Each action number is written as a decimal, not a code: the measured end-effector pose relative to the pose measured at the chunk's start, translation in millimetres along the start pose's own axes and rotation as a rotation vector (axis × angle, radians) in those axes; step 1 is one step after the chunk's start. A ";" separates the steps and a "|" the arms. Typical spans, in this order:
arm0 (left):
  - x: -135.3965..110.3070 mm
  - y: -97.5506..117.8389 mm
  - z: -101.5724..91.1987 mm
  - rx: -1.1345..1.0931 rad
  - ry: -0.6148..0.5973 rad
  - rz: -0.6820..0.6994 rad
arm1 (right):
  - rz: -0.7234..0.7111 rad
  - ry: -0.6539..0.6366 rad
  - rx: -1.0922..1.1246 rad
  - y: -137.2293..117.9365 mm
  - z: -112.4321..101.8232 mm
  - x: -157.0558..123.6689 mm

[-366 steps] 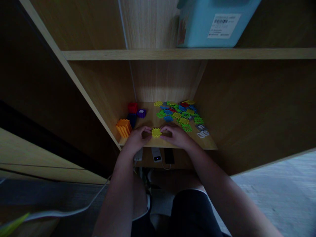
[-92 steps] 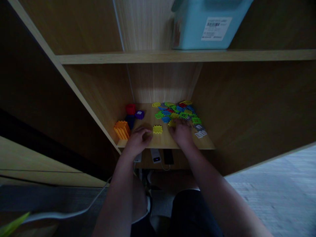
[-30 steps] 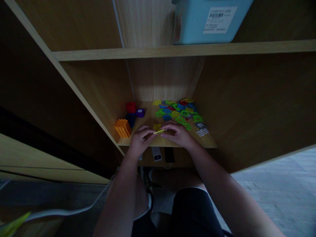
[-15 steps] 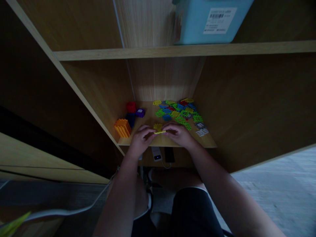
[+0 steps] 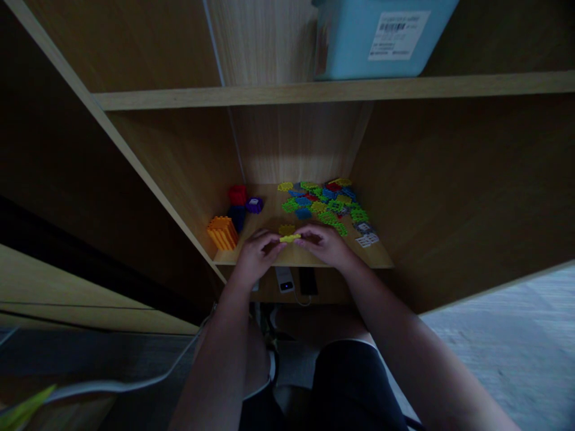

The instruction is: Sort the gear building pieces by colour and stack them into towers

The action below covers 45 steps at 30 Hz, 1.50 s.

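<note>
Left hand (image 5: 257, 254) and right hand (image 5: 327, 244): ungloved, fingers (image 5: 268, 237) bare. Forearms (image 5: 227, 335), behind the fingers: uncovered along their visible length. Shorts (image 5: 359, 389), well below the fingers: plain, near-black, each leg hem (image 5: 353, 342) edged with a thin pale line. Footwear, lower than the fingers: too dim to detail.

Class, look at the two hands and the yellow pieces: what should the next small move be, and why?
Probably tilt the held yellow piece to line up its edge with the second yellow piece. The left hand and right hand pinch it at opposite ends, and the second piece shows just behind it; whether they touch is unclear.
</note>
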<state>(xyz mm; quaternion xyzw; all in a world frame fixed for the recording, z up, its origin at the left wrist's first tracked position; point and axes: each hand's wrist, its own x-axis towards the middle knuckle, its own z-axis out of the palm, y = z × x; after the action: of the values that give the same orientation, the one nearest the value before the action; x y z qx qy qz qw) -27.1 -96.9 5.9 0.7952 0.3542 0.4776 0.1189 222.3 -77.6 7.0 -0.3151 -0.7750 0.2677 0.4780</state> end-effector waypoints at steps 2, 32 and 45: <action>0.6 0.8 -0.3 0.000 -0.004 0.002 | 0.021 0.003 0.001 1.0 0.4 -0.5; 0.5 4.1 -2.8 -0.189 0.011 0.013 | -0.144 -0.033 -0.197 -3.3 -0.7 5.0; 0.2 2.0 -0.8 -0.167 0.016 0.017 | -0.122 -0.056 -0.251 0.5 -1.4 2.5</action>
<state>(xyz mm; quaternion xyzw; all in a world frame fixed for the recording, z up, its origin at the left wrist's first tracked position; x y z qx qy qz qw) -26.9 -98.3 7.5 0.7817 0.3073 0.5128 0.1777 222.8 -75.2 8.6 -0.3173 -0.8330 0.1479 0.4285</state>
